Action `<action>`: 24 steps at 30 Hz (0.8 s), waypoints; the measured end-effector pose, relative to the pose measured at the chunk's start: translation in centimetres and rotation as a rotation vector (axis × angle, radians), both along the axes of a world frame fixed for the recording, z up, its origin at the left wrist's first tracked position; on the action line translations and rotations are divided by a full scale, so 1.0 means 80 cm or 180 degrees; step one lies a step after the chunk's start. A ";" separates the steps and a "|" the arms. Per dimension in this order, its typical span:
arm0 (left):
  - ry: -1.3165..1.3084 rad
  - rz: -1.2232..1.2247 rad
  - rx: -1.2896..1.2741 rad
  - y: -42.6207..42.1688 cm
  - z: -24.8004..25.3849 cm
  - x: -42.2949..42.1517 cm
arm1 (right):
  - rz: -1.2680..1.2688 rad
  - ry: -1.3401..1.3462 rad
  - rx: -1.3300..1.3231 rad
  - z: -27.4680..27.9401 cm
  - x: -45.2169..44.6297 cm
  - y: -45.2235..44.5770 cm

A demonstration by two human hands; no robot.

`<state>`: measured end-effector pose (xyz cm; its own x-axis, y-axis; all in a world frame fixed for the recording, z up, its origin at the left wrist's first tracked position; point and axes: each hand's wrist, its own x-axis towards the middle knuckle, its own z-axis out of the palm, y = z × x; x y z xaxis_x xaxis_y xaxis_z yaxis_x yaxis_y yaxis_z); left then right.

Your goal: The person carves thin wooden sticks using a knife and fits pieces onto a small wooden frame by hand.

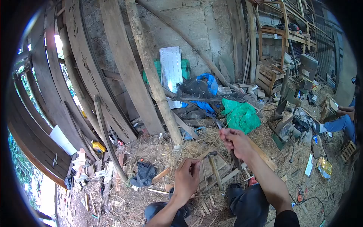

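Note:
My right hand (239,144) is raised in front of me, closed on a slim tool (218,123). Its thin, pale end points up and away past my fingers; I cannot tell its exact kind. Lower and to the left, my left hand (187,178) has its thumb and fingertips pressed together. Whatever it may pinch is too small or hidden to name. Between the hands, a hammer (216,172) with a wooden handle and dark head leans on a low wooden frame (227,174) near my feet. A dark strip (236,162) shows just under my right hand.
Wood scraps and shavings cover the ground. A black plastic bag (144,174) lies left, a green sack (241,116) ahead. A bamboo pole (154,75) and planks (124,64) lean on the block wall. At right are a machine (291,87), a cable (317,199) and a seated person's leg (340,126).

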<state>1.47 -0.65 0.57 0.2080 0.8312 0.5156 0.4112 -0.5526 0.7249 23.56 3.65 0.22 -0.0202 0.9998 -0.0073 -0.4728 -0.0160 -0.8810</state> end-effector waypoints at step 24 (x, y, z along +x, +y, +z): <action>-0.0299 -0.0296 -0.0705 0.002 -0.010 0.001 | 0.0278 -0.0270 -0.0178 -0.007 -0.006 -0.001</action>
<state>1.58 -0.48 -0.26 0.2486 0.9056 0.3437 0.2912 -0.4083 0.8652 23.10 3.59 -0.30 -0.1042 0.9922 -0.0685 -0.3914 -0.1042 -0.9143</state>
